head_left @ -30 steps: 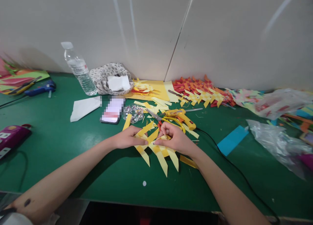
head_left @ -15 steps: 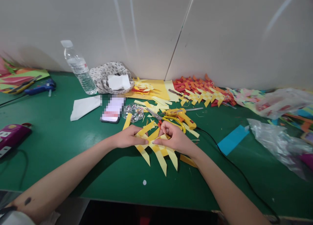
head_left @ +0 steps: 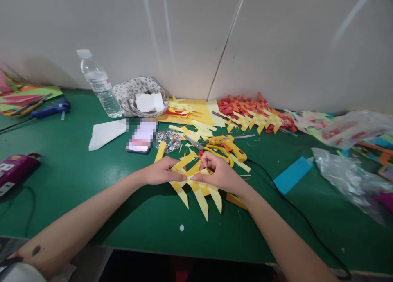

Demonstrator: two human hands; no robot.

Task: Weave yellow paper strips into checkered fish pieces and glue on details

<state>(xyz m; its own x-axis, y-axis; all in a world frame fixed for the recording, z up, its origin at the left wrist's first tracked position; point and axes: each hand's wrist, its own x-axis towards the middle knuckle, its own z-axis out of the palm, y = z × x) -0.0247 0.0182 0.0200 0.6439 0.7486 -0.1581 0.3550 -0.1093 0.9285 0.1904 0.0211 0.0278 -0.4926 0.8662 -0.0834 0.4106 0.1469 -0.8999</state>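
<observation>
A woven paper fish [head_left: 201, 188] in pale and deep yellow strips is between my two hands, its pointed strip ends hanging toward me. My left hand [head_left: 162, 171] pinches its left part, thumb on top. My right hand [head_left: 216, 173] grips the right part, with the thumb pressed near the middle beside a small white spot; the other fingertips are curled and partly hidden. Just beyond the hands lie scissors [head_left: 219, 151] with yellow handles and a yellow glue gun [head_left: 229, 143]. A clear round case [head_left: 168, 140] of small googly eyes sits behind my left hand.
A phone [head_left: 143, 136], a white paper [head_left: 106, 134], a water bottle [head_left: 100, 85] and a patterned cloth pouch [head_left: 139, 89] stand left of centre. Red and orange woven pieces [head_left: 245, 106] line the wall. A black cord [head_left: 294, 210], blue paper [head_left: 293, 175] and plastic bag [head_left: 344, 175] lie right.
Almost nothing differs. Both hands keep their hold on the paper fish, and its hanging strip ends have shifted very slightly to the left.
</observation>
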